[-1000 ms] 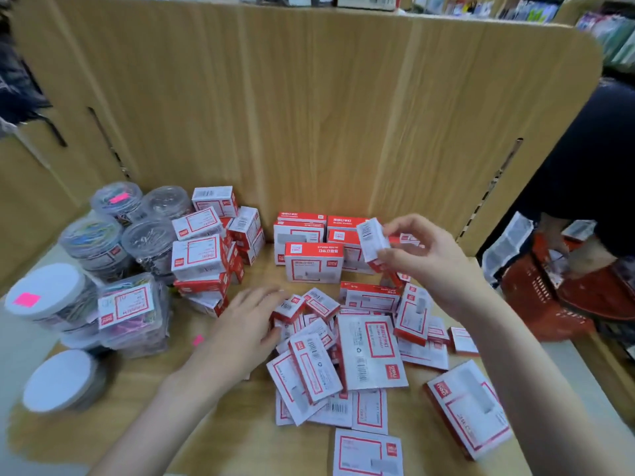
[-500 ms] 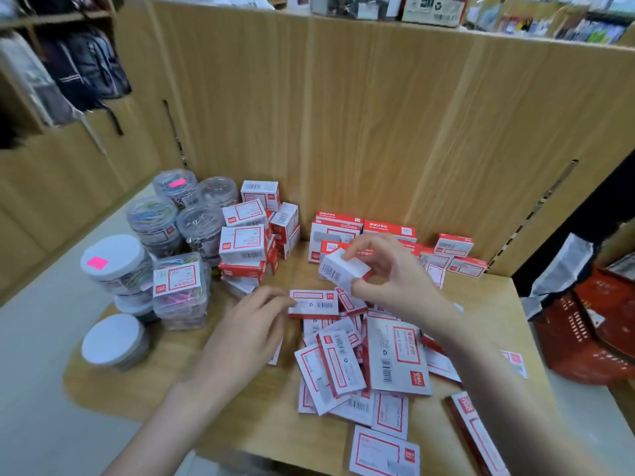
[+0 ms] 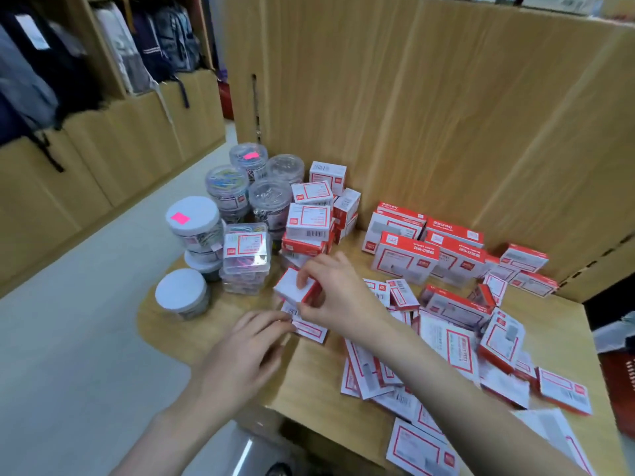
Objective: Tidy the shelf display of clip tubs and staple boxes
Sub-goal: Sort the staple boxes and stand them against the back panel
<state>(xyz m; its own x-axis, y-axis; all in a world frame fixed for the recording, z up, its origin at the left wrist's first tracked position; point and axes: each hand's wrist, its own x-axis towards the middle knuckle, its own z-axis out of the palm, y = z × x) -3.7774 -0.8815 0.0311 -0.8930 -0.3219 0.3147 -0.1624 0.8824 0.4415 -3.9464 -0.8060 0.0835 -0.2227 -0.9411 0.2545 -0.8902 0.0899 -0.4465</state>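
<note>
My right hand (image 3: 335, 293) pinches a small red-and-white staple box (image 3: 292, 288) just above the shelf, beside the stack of staple boxes (image 3: 309, 221) at the back left. My left hand (image 3: 245, 355) rests with its fingertips on a flat staple box (image 3: 309, 329) lying on the wooden shelf (image 3: 309, 383). Round clip tubs (image 3: 194, 221) with white and clear lids stand at the shelf's left end, with a square clear clip tub (image 3: 245, 250) among them. Larger staple boxes (image 3: 405, 259) stand against the back panel. Several flat boxes (image 3: 446, 348) lie scattered on the right.
A tall wooden back panel (image 3: 429, 115) closes the shelf behind and to the right. The shelf's rounded front-left edge drops to a pale floor (image 3: 86, 355). Backpacks (image 3: 41, 70) hang over wooden cabinets on the far left. A red basket (image 3: 618, 383) sits at the right edge.
My right hand has carried the small staple box leftward and down, from near the back panel to beside the left stack. My left hand moved left with it. The camera view swung left.
</note>
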